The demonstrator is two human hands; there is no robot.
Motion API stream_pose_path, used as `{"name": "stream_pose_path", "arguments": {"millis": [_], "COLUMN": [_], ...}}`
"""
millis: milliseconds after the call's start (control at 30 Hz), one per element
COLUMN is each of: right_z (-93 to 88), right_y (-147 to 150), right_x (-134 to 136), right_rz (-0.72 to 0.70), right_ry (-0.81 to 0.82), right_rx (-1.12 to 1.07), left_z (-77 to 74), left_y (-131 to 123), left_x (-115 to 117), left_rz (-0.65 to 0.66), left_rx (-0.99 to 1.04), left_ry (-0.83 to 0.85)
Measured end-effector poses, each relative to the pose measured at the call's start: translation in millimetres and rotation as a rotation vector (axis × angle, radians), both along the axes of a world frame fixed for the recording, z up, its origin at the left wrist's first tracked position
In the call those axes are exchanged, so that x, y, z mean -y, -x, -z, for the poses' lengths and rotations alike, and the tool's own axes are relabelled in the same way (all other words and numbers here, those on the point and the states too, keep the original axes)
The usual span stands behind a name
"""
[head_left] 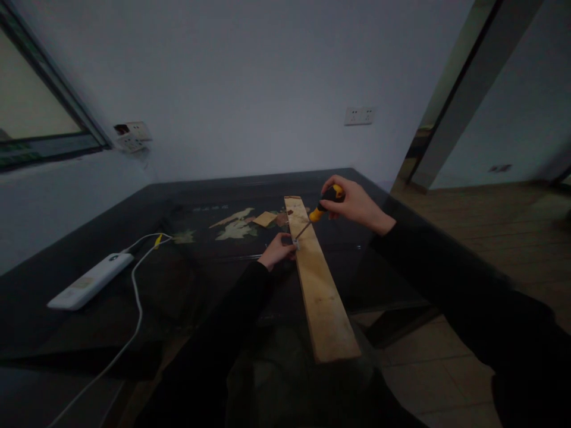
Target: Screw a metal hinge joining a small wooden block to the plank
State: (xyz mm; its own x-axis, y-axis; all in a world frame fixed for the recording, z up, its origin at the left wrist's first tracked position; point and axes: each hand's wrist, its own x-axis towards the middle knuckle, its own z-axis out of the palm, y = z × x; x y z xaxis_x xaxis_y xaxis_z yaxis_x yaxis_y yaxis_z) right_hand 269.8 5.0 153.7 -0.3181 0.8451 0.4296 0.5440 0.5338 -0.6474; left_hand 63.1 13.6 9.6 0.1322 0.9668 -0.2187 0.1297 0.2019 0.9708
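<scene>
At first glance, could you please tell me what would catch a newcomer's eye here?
The pale wooden plank stands out, lying lengthwise on the dark table at the centre. Above it the right hand grips a yellow-and-black screwdriver, tip angled down to the plank's left edge, where the left hand rests. Far left on the table lies a white power strip with its cable.

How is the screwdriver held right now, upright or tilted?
Tilted: the right hand holds the screwdriver handle high, its tip slanting down-left to the plank by the left hand.
</scene>
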Motion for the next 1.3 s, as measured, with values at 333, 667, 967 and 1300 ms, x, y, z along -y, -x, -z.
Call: {"name": "stream_pose_path", "arguments": {"millis": [333, 667, 967, 1300], "right_z": [10.3, 11.3, -6.5, -38.5], "right_y": [-2.9, -4.0, -0.2, 6.0], "right_x": [-6.9, -9.2, -11.5, -33.3], "right_rz": [-0.009, 0.012, 0.121, -0.115], "right_ry": [-0.005, -0.006, -0.064, 0.178], "right_rx": [-0.033, -0.013, 0.268, 0.442], "left_z": [-2.5, 0.6, 3.3, 4.3], "left_y": [-0.6, 1.7, 1.4, 3.1], "left_x": [0.6, -1.0, -1.1, -1.5], "left_rz": [0.003, 0.010, -0.004, 0.013], "left_rx": [0.004, 0.038, 0.045, 0.016], "left_ry": [0.014, 0.019, 0.005, -0.011]}}
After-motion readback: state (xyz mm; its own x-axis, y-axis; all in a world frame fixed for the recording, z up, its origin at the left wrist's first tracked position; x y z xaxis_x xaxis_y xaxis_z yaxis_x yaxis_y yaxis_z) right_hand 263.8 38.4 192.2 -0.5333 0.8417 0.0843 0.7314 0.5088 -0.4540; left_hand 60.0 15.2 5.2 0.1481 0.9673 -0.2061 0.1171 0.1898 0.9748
